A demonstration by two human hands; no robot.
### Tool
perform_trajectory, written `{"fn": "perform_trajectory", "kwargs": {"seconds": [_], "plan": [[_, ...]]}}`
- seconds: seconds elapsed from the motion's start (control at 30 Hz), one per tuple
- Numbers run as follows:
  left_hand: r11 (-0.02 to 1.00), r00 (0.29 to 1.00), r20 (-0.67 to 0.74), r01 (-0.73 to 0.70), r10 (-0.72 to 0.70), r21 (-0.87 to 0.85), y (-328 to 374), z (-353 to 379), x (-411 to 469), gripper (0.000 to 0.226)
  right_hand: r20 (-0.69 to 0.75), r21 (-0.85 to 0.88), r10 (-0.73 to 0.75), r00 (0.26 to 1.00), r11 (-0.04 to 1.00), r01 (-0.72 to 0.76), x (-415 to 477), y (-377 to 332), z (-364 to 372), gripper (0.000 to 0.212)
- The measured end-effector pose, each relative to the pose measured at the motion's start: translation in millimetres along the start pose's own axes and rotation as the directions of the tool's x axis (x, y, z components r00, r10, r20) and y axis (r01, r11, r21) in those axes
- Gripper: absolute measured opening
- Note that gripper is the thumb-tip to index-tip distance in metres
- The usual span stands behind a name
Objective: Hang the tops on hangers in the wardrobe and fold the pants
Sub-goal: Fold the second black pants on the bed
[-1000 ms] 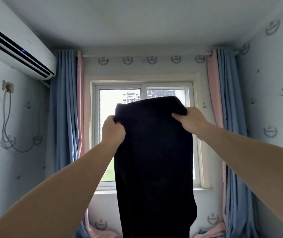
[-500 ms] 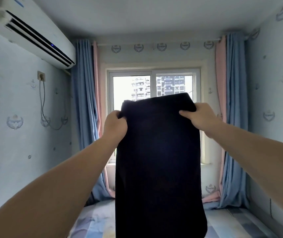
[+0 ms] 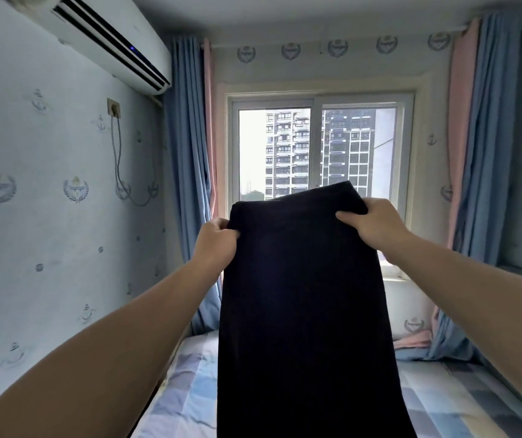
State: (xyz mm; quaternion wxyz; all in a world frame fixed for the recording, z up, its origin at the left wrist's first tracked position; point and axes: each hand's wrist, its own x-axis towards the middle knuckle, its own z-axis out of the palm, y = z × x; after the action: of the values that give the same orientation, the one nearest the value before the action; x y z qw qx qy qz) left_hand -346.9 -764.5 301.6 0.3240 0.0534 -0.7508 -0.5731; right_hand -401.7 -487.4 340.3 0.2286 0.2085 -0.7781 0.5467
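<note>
Pants (image 3: 304, 311) held up in midair — one dark pair, two hands.
Left hand (image 3: 217, 245) and right hand (image 3: 376, 224) each pinch a top corner of the waistband; the pair hangs straight down over the bed (image 3: 443, 403), in front of the window (image 3: 319, 147).

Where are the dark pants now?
Centre of the head view: the dark pants hang before the window, over the bed, top edge gripped by the left hand and right hand.
</note>
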Motion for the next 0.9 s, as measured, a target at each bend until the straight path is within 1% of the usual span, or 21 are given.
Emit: {"fn": "perform_trajectory", "kwargs": {"seconds": [0.1,0.23,0.3,0.4,0.53,0.6,0.67,0.73,0.9], "plan": [[0.998,0.998,0.019,0.054,-0.055,0.015,-48,-10,13,0.013,0.056,0.003,0.062,0.997,0.998,-0.062,4,29,40,0.009],[0.988,0.987,0.061,0.149,-0.151,0.033,-136,-18,36,0.014,0.151,-0.017,0.170,0.974,0.985,-0.169,11,91,104,0.016],[0.977,0.974,0.086,0.204,-0.210,0.067,-191,-18,53,0.013,0.214,-0.054,0.242,0.946,0.970,-0.236,17,130,142,0.016],[0.946,0.945,0.098,0.297,-0.311,0.130,-286,-9,83,0.011,0.284,-0.178,0.363,0.887,0.929,-0.323,24,202,203,0.015],[0.877,0.877,0.110,0.446,-0.468,0.178,-425,15,120,0.009,0.285,-0.327,0.525,0.802,0.840,-0.433,28,317,291,0.018],[0.844,0.846,0.114,0.490,-0.520,0.216,-489,28,136,0.006,0.265,-0.369,0.584,0.767,0.797,-0.479,27,373,333,0.017],[0.816,0.814,0.128,0.530,-0.566,0.232,-552,40,153,0.002,0.232,-0.379,0.638,0.734,0.754,-0.536,29,428,374,0.015],[0.793,0.793,0.128,0.555,-0.595,0.252,-615,53,174,0.007,0.207,-0.380,0.671,0.712,0.726,-0.574,37,484,416,0.014],[0.760,0.784,0.090,0.556,-0.614,0.338,-772,90,224,0.014,0.159,-0.343,0.722,0.673,0.680,-0.649,59,621,517,0.017]]}}
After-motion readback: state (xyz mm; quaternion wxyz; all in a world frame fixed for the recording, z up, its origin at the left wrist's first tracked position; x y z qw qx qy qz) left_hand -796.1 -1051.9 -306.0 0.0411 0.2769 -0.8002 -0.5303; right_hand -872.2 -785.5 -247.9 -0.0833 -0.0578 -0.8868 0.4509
